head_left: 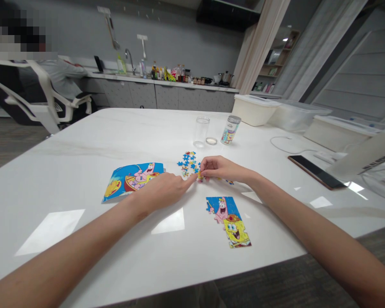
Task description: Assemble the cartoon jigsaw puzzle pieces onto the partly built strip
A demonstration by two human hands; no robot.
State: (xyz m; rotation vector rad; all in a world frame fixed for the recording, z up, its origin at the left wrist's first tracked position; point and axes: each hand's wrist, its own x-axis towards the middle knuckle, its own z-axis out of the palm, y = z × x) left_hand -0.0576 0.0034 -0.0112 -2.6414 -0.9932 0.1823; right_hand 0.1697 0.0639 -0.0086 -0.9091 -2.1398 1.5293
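Observation:
My left hand (168, 188) reaches over the right part of the picture sheet (128, 179), its index finger stretched out to the loose puzzle pieces (188, 159). Facing it, my right hand (220, 167) has thumb and fingers pinched at a small yellowish puzzle piece (199, 176), close to the left fingertip. More pieces lie partly hidden beneath the right hand. Nearer to me is a joined puzzle section (232, 226) with a pink starfish figure and a yellow square figure on blue; its left edge is ragged.
Behind the pieces stand a clear jar (201, 131), a metal-rimmed lid (211, 140) and a printed canister (230, 130). At right are a dark tablet (317, 172), a cable and storage boxes (255, 110). A person sits at far left in a white-framed chair (45, 92).

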